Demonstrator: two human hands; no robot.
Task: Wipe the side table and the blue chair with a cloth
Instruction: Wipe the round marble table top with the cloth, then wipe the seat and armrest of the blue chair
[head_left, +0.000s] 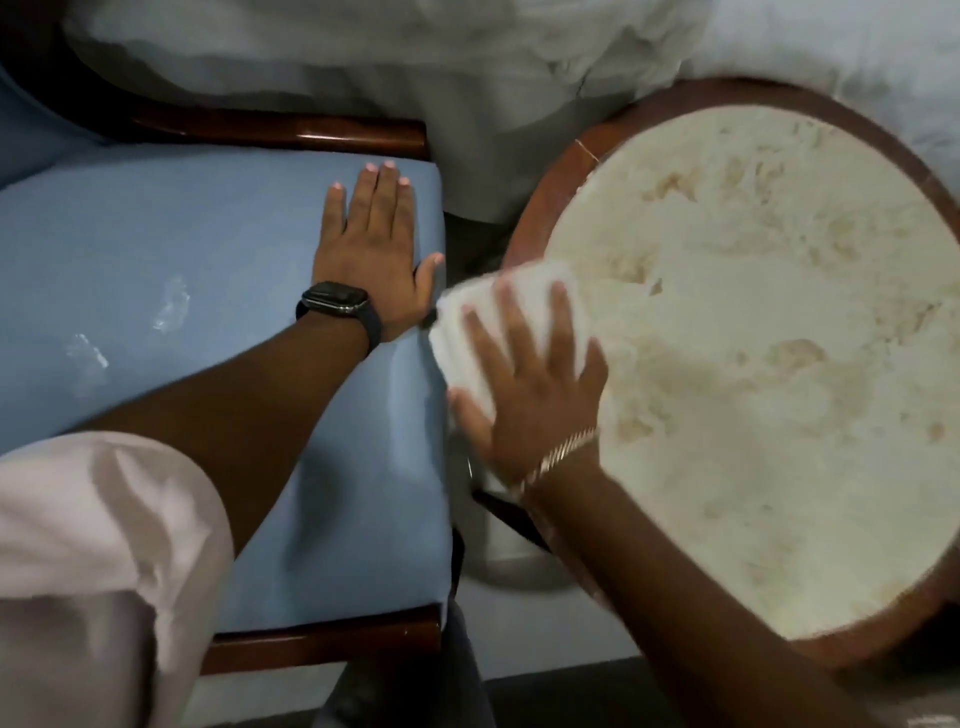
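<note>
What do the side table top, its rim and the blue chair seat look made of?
Table top: probably stone or marble, cream with tan mottling. Rim: likely varnished wood, reddish-brown. Chair seat: seemingly matte blue upholstery, fabric or vinyl unclear.

A bedroom, whether in a home or a hotel cannot be told. Rumpled white bedding (519, 62) fills the view from eleven to one o'clock. At nine o'clock, just beside it, stands a blue chair (182, 249) with an upholstered seat and polished dark wood frame. At three o'clock is a round side table (753, 312) with a mottled cream top and a wooden rim.
</note>
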